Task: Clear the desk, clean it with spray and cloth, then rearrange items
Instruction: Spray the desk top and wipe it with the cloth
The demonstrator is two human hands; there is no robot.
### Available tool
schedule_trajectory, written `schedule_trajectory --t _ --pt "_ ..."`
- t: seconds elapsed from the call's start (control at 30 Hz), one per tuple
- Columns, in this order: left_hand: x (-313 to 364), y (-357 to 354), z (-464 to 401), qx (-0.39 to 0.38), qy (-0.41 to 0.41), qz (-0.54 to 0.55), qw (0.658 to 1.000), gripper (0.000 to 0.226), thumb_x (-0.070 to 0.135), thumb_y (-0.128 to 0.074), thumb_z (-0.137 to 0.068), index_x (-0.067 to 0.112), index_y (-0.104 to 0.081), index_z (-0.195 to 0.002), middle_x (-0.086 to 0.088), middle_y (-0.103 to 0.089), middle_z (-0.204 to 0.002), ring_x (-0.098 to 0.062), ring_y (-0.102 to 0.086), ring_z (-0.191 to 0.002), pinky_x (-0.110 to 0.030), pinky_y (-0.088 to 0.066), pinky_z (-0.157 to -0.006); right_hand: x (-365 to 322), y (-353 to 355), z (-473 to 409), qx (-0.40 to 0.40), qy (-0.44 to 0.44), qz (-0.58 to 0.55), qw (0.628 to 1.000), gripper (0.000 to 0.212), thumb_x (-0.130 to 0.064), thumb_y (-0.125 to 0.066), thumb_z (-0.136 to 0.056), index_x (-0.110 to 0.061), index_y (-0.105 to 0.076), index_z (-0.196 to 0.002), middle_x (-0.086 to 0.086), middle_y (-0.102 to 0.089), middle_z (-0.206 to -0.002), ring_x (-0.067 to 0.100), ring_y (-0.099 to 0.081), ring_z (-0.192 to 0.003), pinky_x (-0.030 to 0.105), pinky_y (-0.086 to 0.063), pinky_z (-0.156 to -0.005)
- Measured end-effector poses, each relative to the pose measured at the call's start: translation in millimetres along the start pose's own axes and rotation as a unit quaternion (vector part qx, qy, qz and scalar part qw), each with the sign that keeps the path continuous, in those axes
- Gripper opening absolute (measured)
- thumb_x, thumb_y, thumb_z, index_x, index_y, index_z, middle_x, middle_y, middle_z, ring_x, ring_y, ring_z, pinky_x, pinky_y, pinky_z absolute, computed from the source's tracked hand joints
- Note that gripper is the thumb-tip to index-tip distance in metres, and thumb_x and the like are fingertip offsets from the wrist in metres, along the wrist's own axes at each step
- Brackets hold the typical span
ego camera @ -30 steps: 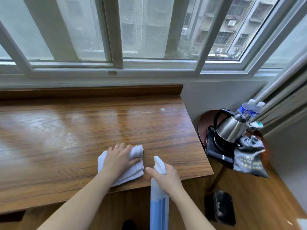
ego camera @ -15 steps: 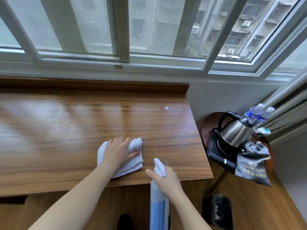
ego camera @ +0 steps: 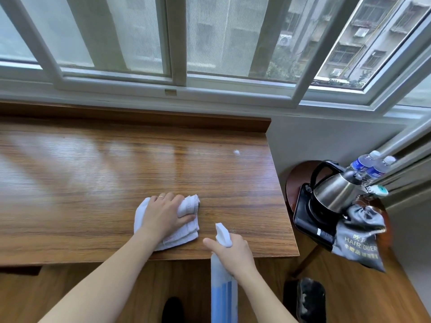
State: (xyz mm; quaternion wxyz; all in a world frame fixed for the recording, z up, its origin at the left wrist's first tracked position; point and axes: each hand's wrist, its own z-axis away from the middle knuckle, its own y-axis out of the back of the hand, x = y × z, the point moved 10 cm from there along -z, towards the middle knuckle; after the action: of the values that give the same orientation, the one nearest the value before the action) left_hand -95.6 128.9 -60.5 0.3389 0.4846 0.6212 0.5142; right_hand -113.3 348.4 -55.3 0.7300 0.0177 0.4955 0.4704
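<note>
Cloth (ego camera: 173,226), soft and folded thick, lies near the desk's (ego camera: 98,183) 6 o'clock edge under your left hand (ego camera: 163,216), whose fingers curl over its far fold, so press flat while your right hand (ego camera: 233,251) grips the light bottle's (ego camera: 223,287) neck.

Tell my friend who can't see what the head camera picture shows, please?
A person's left hand presses a folded white cloth on a wooden desk under a window, while the right hand holds a spray bottle at the desk's near edge. Right of the desk, a small round table carries a steel kettle and two water bottles.
</note>
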Motion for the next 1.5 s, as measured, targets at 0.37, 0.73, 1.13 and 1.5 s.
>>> schedule_trajectory --t 0.37,0.73,1.13,1.5 --pt "0 -2 1 -0.005 0.003 0.015 1.0 0.063 0.077 -0.042 -0.074 0.024 -0.067 -0.096 0.004 -0.068 -0.09 -0.024 -0.063 -0.085 -0.038 -0.047 -0.074 5 2 -2 -0.002 -0.024 -0.013 1.0 0.048 -0.056 -0.07 -0.084 -0.009 -0.063 -0.081 0.004 -0.066 -0.078 0.011 -0.054 -0.069 0.027 -0.041 -0.064" --pt "55 8 41 -0.057 -0.022 0.022 0.998 0.055 0.077 -0.049 -0.072 0.027 -0.064 -0.091 0.007 -0.061 -0.082 -0.02 -0.057 -0.079 -0.036 -0.045 -0.073 -12 35 -22 0.073 0.008 -0.035 0.997 0.04 -0.053 -0.072 -0.084 -0.017 -0.06 -0.071 -0.005 -0.054 -0.062 0.01 -0.05 -0.059 0.03 -0.039 -0.06" --pt "63 -1 15 -0.033 -0.044 0.005 0.998 0.054 0.075 -0.054 -0.073 0.023 -0.061 -0.085 0.002 -0.056 -0.077 -0.024 -0.055 -0.071 -0.038 -0.043 -0.063 -18 51 -38 0.065 0.019 -0.027 0.997 0.04 -0.055 -0.07 -0.085 -0.019 -0.059 -0.07 -0.006 -0.054 -0.062 0.009 -0.05 -0.06 0.031 -0.041 -0.062" --pt "49 -21 -58 -0.063 0.002 -0.012 0.998 0.065 0.081 -0.04 -0.071 0.024 -0.065 -0.089 -0.001 -0.063 -0.081 -0.026 -0.062 -0.077 -0.037 -0.045 -0.065 -19 55 -28 0.063 0.032 -0.014 0.997 0.035 -0.051 -0.068 -0.087 -0.024 -0.055 -0.069 -0.008 -0.055 -0.064 0.006 -0.051 -0.062 0.026 -0.039 -0.061"
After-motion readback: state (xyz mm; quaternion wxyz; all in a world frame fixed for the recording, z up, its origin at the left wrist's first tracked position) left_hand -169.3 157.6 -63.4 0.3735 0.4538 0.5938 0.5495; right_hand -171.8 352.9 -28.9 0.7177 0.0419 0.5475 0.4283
